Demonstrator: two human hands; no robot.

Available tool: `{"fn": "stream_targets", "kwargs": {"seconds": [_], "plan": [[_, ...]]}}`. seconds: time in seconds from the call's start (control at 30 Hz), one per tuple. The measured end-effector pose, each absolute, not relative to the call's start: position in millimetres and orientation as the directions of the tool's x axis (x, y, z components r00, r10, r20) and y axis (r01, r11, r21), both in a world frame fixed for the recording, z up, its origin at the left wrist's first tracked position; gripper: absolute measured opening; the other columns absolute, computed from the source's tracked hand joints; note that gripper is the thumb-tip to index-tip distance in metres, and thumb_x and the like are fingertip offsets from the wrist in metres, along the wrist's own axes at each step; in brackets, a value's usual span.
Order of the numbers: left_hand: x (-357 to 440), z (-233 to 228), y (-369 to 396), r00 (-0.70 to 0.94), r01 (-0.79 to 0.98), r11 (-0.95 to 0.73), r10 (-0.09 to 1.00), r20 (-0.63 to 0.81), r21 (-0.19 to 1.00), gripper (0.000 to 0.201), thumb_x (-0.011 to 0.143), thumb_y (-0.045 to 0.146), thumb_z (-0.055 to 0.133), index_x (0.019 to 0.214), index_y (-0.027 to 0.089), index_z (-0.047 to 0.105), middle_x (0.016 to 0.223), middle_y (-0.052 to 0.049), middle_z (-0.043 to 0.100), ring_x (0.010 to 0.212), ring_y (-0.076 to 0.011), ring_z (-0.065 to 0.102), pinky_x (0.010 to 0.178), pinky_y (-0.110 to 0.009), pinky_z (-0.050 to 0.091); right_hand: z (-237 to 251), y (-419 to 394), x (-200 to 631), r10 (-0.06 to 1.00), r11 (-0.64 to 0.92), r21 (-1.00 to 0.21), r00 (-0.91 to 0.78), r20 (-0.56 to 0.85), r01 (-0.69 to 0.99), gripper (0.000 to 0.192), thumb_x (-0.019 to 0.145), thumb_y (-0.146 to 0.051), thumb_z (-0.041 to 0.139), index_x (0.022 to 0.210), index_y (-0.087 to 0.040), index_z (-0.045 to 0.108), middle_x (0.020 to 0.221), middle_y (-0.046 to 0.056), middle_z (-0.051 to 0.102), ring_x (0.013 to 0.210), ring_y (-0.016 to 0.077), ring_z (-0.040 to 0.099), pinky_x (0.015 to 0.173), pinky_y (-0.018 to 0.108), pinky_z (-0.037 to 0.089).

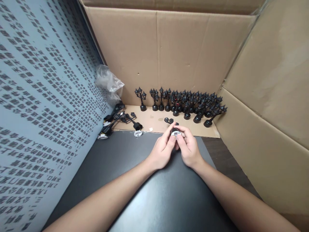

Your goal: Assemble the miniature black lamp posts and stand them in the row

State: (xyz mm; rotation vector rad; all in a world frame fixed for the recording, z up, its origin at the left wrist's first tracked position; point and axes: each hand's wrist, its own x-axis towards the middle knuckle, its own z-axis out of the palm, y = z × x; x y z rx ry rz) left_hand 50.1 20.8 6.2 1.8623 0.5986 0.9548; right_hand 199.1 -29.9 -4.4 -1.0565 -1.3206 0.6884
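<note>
Both my left hand point(163, 147) and my right hand point(189, 146) are closed around one black miniature street lamp point(170, 120), held over the dark mat. Its lantern end points away from me, and its base faces me with a white round cap point(176, 133). My thumbs press on the lower edge of that cap. Fingers hide most of the lamp's post. To the left lies another lamp point(137, 126) on its side, with a separate white cap point(138, 133) beside its open base. More lamps point(106, 129) lie in a heap farther left, with white caps near them.
Several black miniature lamps point(187, 114) stand upright in a group along the back cardboard wall point(183, 48). A clear plastic bag point(109, 80) sits at the back left. A printed panel point(48, 96) rises on the left, and a cardboard side point(263, 122) on the right.
</note>
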Motion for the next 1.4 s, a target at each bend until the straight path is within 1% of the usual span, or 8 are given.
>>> {"fn": "stream_targets", "kwargs": {"seconds": [0.13, 0.27, 0.4, 0.63, 0.87, 1.0, 1.17, 1.4], "plan": [[49.7, 7.4, 20.9, 0.548, 0.051, -0.468, 0.752, 0.367, 0.882, 0.063, 0.113, 0.052, 0.039, 0.165, 0.017, 0.042, 0.09, -0.006, 0.075, 0.094, -0.0217, 0.072, 0.096, -0.035, 0.055, -4.4, -28.8, 195.5, 0.895, 0.415, -0.908, 0.152, 0.42, 0.065, 0.031, 0.109, -0.042, 0.054, 0.135, -0.025, 0.056, 0.087, 0.0, 0.066, 0.065, 0.0132, 0.06, 0.059, 0.028, 0.053], [49.9, 9.2, 21.3, 0.532, 0.088, -0.469, 0.768, 0.356, 0.879, 0.062, 0.112, 0.053, 0.04, 0.162, 0.016, 0.046, 0.088, -0.005, 0.074, 0.097, -0.0222, 0.072, 0.096, -0.035, 0.054, -4.9, -27.0, 192.8, 0.902, 0.4, -0.916, 0.164, 0.4, 0.033, 0.032, 0.109, -0.045, 0.054, 0.133, -0.024, 0.055, 0.087, 0.0, 0.065, 0.062, 0.0117, 0.056, 0.056, 0.026, 0.049], [50.3, 9.0, 22.0, 0.527, 0.092, -0.458, 0.776, 0.346, 0.884, 0.062, 0.112, 0.053, 0.041, 0.161, 0.016, 0.048, 0.093, -0.006, 0.075, 0.098, -0.0224, 0.072, 0.096, -0.034, 0.054, -7.4, -26.1, 193.3, 0.909, 0.383, -0.923, 0.163, 0.384, 0.036, 0.033, 0.109, -0.046, 0.054, 0.134, -0.025, 0.055, 0.085, -0.001, 0.064, 0.06, 0.0118, 0.055, 0.055, 0.027, 0.048], [50.1, 8.3, 22.1, 0.53, 0.031, -0.421, 0.776, 0.342, 0.906, 0.063, 0.112, 0.051, 0.041, 0.165, 0.015, 0.041, 0.079, -0.001, 0.068, 0.075, -0.0161, 0.063, 0.079, -0.029, 0.052, -11.0, -26.2, 193.2, 0.91, 0.376, -0.923, 0.154, 0.384, 0.079, 0.035, 0.11, -0.046, 0.053, 0.139, -0.028, 0.054, 0.089, 0.001, 0.066, 0.066, 0.0145, 0.061, 0.061, 0.03, 0.053], [50.7, 7.4, 23.8, 0.541, 0.031, -0.386, 0.782, 0.309, 0.922, 0.066, 0.112, 0.051, 0.04, 0.168, 0.015, 0.036, 0.076, 0.001, 0.064, 0.073, -0.0151, 0.06, 0.079, -0.029, 0.049, -17.2, -21.0, 195.7, 0.915, 0.353, -0.929, 0.166, 0.367, 0.106, 0.038, 0.11, -0.049, 0.049, 0.141, -0.027, 0.055, 0.084, 0.0, 0.064, 0.067, 0.0168, 0.061, 0.064, 0.034, 0.053], [49.4, 7.2, 23.2, 0.559, 0.042, -0.387, 0.773, 0.299, 0.921, 0.068, 0.113, 0.052, 0.037, 0.169, 0.013, 0.033, 0.075, 0.001, 0.062, 0.073, -0.0155, 0.058, 0.077, -0.03, 0.047, -18.6, -19.7, 196.4, 0.923, 0.359, -0.932, 0.13, 0.362, 0.048, 0.038, 0.11, -0.048, 0.049, 0.141, -0.026, 0.054, 0.085, 0.001, 0.063, 0.069, 0.0178, 0.062, 0.066, 0.034, 0.054], [48.2, 6.2, 23.8, 0.548, 0.062, -0.406, 0.777, 0.308, 0.912, 0.067, 0.113, 0.051, 0.035, 0.167, 0.012, 0.036, 0.074, 0.001, 0.061, 0.072, -0.0162, 0.058, 0.078, -0.031, 0.047, -16.5, -18.7, 197.4, 0.925, 0.368, -0.93, 0.101, 0.366, -0.005, 0.038, 0.11, -0.048, 0.05, 0.137, -0.023, 0.055, 0.084, 0.001, 0.064, 0.07, 0.0181, 0.062, 0.066, 0.034, 0.054], [49.1, 5.7, 27.0, 0.523, 0.105, -0.401, 0.801, 0.293, 0.91, 0.065, 0.112, 0.053, 0.038, 0.163, 0.013, 0.045, 0.076, -0.001, 0.067, 0.074, -0.017, 0.062, 0.079, -0.03, 0.05, -18.6, -15.7, 193.7, 0.927, 0.346, -0.937, 0.14, 0.348, 0.043, 0.035, 0.11, -0.049, 0.049, 0.134, -0.024, 0.055, 0.08, -0.001, 0.063, 0.067, 0.0159, 0.06, 0.064, 0.031, 0.052]]}}
